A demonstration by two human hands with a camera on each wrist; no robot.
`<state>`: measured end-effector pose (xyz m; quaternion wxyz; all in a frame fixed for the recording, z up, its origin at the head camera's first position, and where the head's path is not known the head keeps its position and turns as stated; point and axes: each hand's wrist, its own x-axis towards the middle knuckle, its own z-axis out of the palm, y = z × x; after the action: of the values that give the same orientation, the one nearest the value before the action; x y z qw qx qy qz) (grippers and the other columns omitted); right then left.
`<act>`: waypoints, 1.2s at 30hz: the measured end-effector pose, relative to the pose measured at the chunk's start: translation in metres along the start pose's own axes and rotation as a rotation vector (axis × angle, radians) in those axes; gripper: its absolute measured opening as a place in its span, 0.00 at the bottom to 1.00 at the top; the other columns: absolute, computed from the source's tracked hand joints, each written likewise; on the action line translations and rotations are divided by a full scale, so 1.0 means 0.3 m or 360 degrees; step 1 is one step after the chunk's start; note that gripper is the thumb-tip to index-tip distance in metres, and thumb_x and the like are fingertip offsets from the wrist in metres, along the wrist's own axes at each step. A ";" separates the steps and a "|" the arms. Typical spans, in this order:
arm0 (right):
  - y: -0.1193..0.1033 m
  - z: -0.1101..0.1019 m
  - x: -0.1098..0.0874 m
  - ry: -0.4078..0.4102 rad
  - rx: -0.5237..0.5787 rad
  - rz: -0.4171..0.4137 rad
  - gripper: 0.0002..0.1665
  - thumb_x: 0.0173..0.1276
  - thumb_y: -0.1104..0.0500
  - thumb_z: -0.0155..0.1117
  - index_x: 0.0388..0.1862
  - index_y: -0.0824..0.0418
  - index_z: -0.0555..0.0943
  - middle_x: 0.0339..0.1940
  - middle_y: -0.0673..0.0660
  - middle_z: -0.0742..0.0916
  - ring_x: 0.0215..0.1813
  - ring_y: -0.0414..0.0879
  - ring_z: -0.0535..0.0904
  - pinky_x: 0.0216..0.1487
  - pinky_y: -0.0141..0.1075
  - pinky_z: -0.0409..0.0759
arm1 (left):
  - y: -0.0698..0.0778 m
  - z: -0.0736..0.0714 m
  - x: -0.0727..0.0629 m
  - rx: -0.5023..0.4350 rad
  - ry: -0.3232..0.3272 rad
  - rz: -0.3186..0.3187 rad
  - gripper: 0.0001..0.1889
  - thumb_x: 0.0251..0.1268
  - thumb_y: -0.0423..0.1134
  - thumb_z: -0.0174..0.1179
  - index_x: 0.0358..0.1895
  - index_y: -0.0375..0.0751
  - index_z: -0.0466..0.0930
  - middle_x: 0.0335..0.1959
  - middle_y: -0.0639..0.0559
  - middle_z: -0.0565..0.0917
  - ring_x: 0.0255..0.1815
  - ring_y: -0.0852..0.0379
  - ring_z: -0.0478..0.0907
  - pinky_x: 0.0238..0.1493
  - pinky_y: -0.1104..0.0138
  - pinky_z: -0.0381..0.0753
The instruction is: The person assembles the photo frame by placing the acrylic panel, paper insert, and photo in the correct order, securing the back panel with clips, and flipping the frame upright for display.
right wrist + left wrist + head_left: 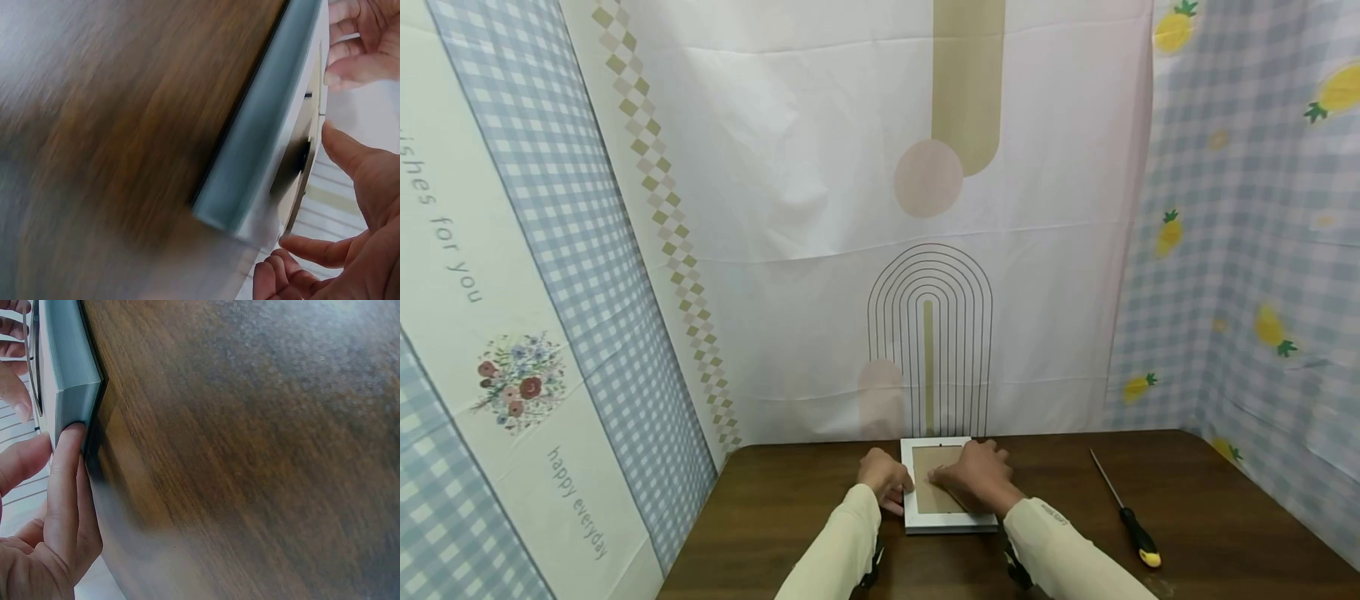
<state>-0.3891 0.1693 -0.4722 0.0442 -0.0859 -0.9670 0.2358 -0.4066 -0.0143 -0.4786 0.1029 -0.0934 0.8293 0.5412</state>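
A white picture frame (951,523) lies face down on the brown table, its tan backing (928,497) showing. At the frame's left side, my left hand (886,479) grips the edge; in the left wrist view its thumb lies near the upper face and a finger (62,487) presses the side. Over the backing, my right hand (976,477) holds a thin panel (302,195) between thumb and fingers. That panel tilts up from the frame in the right wrist view, with a small black fitting on it. The right hand hides most of it in the head view.
To the right lies a screwdriver (1131,521) with a black and yellow handle. The wooden table (797,500) ends at a white patterned cloth (790,333) behind, and checked cloths hang on both sides.
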 end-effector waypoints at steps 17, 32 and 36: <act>0.108 -0.046 -0.004 0.0088 -0.0091 -0.0003 0.37 0.76 0.34 0.74 0.42 0.71 0.87 0.56 0.83 0.82 0.58 0.80 0.79 0.57 0.72 0.87 | 0.013 -0.012 -0.077 0.0028 0.0038 0.0045 0.08 0.58 0.18 0.73 0.36 0.25 0.82 0.29 0.36 0.86 0.29 0.41 0.90 0.30 0.51 0.99; 0.214 -0.113 0.015 0.0076 -0.0126 0.0029 0.35 0.79 0.40 0.69 0.53 0.76 0.86 0.61 0.87 0.78 0.67 0.87 0.72 0.68 0.79 0.78 | 0.009 -0.026 -0.090 0.0031 0.0019 0.0067 0.08 0.57 0.18 0.72 0.32 0.27 0.81 0.30 0.34 0.87 0.29 0.41 0.90 0.30 0.51 0.99; 0.238 -0.140 0.013 0.0083 -0.0135 0.0047 0.33 0.80 0.41 0.67 0.51 0.75 0.86 0.60 0.87 0.78 0.65 0.86 0.72 0.67 0.77 0.78 | 0.012 -0.031 -0.100 0.0042 0.0005 0.0067 0.07 0.60 0.19 0.73 0.35 0.25 0.82 0.33 0.33 0.88 0.32 0.40 0.92 0.32 0.52 1.00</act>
<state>-0.3772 0.2511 -0.4678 0.0621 -0.1082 -0.9733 0.1929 -0.3793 -0.0201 -0.4637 0.0914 -0.0753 0.8383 0.5321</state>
